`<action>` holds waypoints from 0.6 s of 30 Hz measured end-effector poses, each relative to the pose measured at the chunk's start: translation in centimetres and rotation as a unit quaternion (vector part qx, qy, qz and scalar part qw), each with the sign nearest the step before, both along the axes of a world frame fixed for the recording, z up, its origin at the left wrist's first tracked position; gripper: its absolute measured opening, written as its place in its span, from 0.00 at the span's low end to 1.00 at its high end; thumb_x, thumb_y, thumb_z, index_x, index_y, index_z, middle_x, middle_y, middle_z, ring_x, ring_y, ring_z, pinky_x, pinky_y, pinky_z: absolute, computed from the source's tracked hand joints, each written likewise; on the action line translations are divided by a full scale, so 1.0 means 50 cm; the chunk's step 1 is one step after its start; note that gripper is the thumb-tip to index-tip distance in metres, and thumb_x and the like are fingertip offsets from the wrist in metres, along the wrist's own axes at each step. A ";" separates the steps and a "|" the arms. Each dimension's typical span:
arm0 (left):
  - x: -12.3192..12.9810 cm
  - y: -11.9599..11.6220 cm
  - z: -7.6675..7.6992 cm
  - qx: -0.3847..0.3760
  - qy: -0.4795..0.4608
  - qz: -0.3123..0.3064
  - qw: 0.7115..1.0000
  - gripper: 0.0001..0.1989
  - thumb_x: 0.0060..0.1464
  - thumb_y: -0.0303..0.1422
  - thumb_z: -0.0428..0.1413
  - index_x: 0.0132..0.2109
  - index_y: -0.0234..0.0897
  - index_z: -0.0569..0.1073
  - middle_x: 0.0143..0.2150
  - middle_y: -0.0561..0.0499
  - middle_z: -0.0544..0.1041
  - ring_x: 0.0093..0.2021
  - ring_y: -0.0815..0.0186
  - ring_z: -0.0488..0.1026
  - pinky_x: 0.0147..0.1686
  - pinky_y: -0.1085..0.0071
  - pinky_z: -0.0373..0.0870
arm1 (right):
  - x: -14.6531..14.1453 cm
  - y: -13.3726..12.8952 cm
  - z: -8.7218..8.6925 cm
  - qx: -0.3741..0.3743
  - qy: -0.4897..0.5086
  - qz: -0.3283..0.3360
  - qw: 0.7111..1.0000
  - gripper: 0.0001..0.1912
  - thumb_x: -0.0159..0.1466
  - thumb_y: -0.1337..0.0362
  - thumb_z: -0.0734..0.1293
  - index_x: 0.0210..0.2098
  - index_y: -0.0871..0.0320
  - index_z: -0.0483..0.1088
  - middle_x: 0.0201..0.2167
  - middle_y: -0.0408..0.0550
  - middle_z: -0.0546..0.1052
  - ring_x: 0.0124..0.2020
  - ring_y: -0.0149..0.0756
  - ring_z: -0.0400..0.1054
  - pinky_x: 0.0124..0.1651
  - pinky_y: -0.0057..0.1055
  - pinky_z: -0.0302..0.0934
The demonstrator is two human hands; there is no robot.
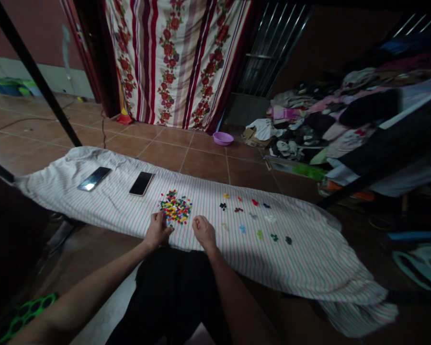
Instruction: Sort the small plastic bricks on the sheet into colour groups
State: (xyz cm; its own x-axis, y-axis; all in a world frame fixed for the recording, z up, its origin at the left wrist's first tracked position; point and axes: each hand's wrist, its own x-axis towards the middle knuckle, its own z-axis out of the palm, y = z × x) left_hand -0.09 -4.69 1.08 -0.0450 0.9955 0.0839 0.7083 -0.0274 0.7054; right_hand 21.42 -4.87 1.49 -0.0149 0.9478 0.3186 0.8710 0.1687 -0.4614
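A mixed pile of small coloured plastic pieces [175,208] lies on a striped cloth in front of me. My left hand [157,232] is at the pile's near left edge, its fingers bent and the thumb held apart; nothing shows in it. Just right of the pile, my right hand [204,232] is closed, fingers curled together, and whatever may be inside is hidden. Farther right, small single-colour groups sit in rows, among them yellow pieces [226,195], black pieces [223,206], red pieces [255,202], light blue pieces [242,229] and lime green pieces [259,234].
Two phones, a dark one [94,178] and another in a pale case [141,184], lie left on the striped cloth [197,189]. Beyond stand a purple basin [223,139] and a floral curtain [187,62]. Clothes [348,120] are heaped at right.
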 end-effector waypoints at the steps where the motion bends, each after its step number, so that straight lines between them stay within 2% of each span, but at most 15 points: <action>1: 0.009 -0.002 0.000 -0.002 -0.001 -0.013 1.000 0.33 0.44 0.32 0.61 0.58 0.37 0.60 0.53 0.42 0.64 0.50 0.58 0.72 0.47 0.61 0.72 | 0.000 0.000 0.000 0.001 0.001 0.000 1.000 0.10 0.64 0.66 0.57 0.32 0.54 0.69 0.29 0.43 0.73 0.31 0.31 0.66 0.34 0.26 0.54; 6: 0.050 0.009 0.007 0.015 0.013 -0.001 1.000 0.32 0.46 0.25 0.57 0.59 0.35 0.57 0.54 0.39 0.62 0.54 0.56 0.69 0.51 0.60 0.70 | -0.001 0.000 0.000 0.002 0.005 -0.002 1.000 0.10 0.64 0.66 0.57 0.32 0.55 0.69 0.30 0.43 0.73 0.32 0.31 0.66 0.34 0.26 0.53; 12: 0.072 0.036 0.022 0.045 0.008 0.002 0.999 0.18 0.54 0.26 0.51 0.53 0.35 0.64 0.52 0.40 0.65 0.49 0.59 0.71 0.50 0.60 0.71 | 0.000 0.002 -0.003 0.002 -0.001 -0.006 1.000 0.09 0.64 0.67 0.58 0.31 0.55 0.69 0.30 0.43 0.73 0.31 0.31 0.66 0.34 0.26 0.53; 18: 0.084 0.093 0.046 0.068 0.009 -0.017 0.998 0.14 0.55 0.24 0.49 0.48 0.35 0.68 0.47 0.44 0.69 0.48 0.62 0.70 0.52 0.61 0.69 | 0.001 0.001 -0.005 0.012 0.003 -0.004 1.000 0.09 0.63 0.67 0.58 0.32 0.54 0.69 0.30 0.43 0.73 0.33 0.31 0.67 0.34 0.26 0.54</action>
State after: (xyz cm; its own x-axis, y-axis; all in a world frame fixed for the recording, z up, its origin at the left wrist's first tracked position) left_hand 4.12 -0.02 3.38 -0.0081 0.9759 0.2179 0.7183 -0.1460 0.6803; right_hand 21.46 -4.80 1.24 -0.0058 0.9402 0.3407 0.8695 0.1730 -0.4626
